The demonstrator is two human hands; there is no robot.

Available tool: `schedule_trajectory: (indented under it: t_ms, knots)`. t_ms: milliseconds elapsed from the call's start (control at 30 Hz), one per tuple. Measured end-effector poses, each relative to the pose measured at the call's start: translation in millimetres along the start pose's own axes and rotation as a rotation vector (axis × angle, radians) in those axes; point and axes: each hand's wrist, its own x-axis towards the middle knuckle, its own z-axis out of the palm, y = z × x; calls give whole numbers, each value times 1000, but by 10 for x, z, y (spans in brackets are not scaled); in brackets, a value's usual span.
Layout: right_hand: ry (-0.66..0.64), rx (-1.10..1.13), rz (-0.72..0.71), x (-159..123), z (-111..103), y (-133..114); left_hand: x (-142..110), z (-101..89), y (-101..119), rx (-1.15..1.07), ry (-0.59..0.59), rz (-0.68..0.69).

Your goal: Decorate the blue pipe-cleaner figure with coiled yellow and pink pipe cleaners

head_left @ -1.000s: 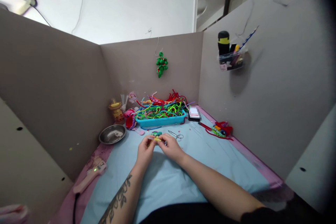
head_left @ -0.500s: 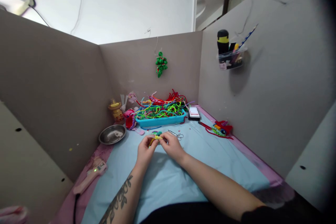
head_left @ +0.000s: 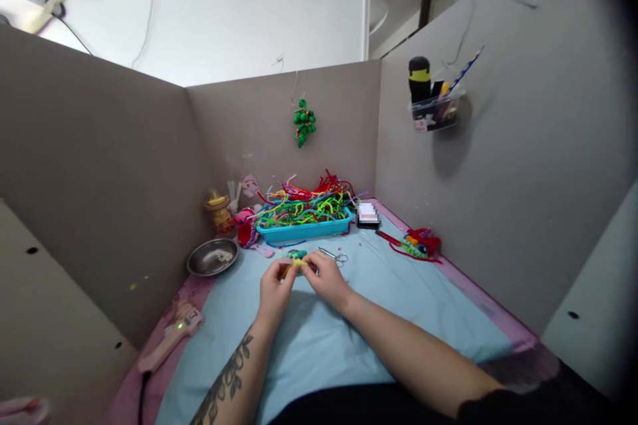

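My left hand and my right hand meet above the blue cloth, fingertips almost touching. Both are closed in a pinch on a yellow pipe cleaner, which looks twisted or bent. A darker yellow-orange strand shows by my left fingers. Just beyond the fingertips is a small teal-green coiled piece; whether it joins the yellow one I cannot tell. Metal scissors lie right behind my right hand. My fingers hide part of the work.
A blue tray heaped with colourful pipe cleaners stands at the back. Left are a metal bowl with small white bits and a pink glue gun, its light green. A colourful pipe-cleaner figure lies right. Grey partitions surround the table.
Both hands stay together at the same spot, with only slight finger movement on the yellow pipe cleaner. The whole view has shifted a little.
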Motion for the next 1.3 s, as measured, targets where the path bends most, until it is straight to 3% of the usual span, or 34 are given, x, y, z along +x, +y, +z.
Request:
schedule_trajectory:
  t_ms: [833, 1300]
  knots:
    - [-3, 6, -15, -17, 36, 50, -16, -18, 54, 194, 58, 98]
    - [12, 17, -9, -13, 22, 26, -22, -18, 72, 162, 67, 89]
